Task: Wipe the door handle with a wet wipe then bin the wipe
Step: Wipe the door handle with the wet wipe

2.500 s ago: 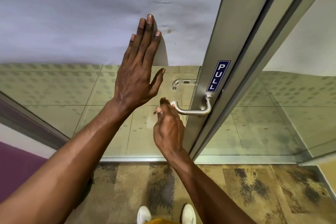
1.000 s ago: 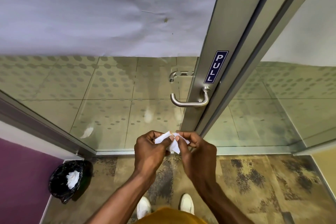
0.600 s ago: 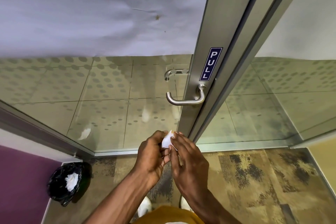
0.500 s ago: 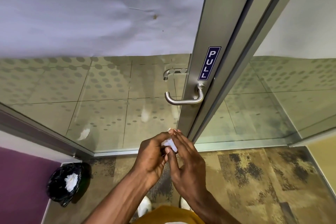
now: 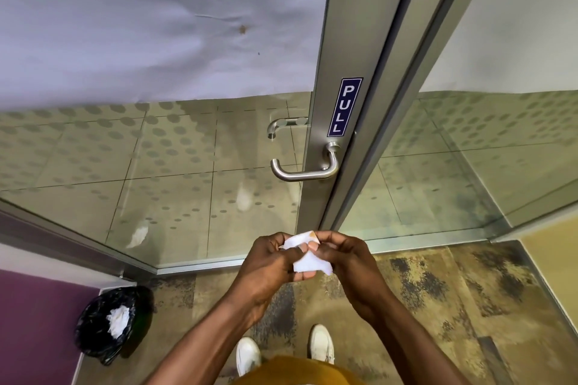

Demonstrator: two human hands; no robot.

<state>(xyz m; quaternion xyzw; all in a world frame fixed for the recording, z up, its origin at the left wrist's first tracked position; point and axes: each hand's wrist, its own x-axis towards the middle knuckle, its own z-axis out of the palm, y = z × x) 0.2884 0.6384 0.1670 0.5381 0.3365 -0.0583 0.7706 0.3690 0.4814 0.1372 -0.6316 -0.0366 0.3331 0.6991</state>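
While both hands, left hand (image 5: 266, 266) and right hand (image 5: 350, 262), pinch the crumpled white wet wipe (image 5: 305, 255) below the brushed-steel lever door handle (image 5: 305, 173); black-lined bin (image 5: 108, 323) sits well apart, carpet between bare.

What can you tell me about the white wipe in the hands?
The wipe is a small white sheet, soft and crumpled, partly folded. A faint brownish smudge shows at its top edge. The left hand and the right hand pinch it together, low in front of the door, below the handle. Nothing else touches it.
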